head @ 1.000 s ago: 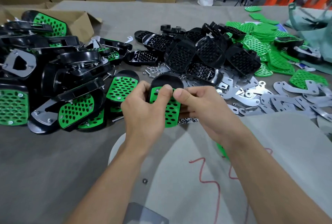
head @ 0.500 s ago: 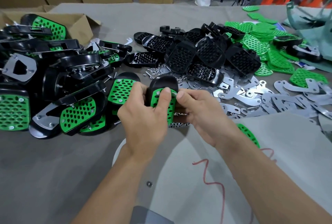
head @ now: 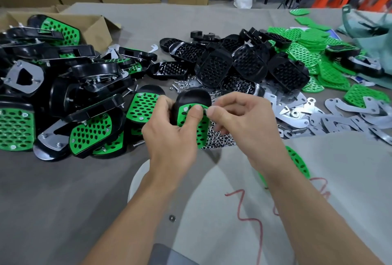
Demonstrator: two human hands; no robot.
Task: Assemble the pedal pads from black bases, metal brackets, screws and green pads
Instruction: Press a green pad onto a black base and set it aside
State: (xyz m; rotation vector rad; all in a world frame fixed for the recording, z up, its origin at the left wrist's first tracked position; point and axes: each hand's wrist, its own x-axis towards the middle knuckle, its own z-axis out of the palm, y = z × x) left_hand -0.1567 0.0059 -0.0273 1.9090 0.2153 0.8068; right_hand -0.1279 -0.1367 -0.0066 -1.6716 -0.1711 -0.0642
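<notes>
Left hand point(head: 169, 137): grips the black oval base with perforated green pad point(head: 194, 98) above the grey bench point(head: 63, 201), thumb pressing the pad.
Right hand point(head: 244, 120): fingertips pinched at that pad's upper right corner; whether they hold anything cannot be told.
Silver nuts point(head: 221, 137): heaped just right of it.
Finished pedals point(head: 91, 131): piled to its left.

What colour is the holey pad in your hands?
The pad is bright green with dark holes, on a black base. Head view shows it.
</notes>
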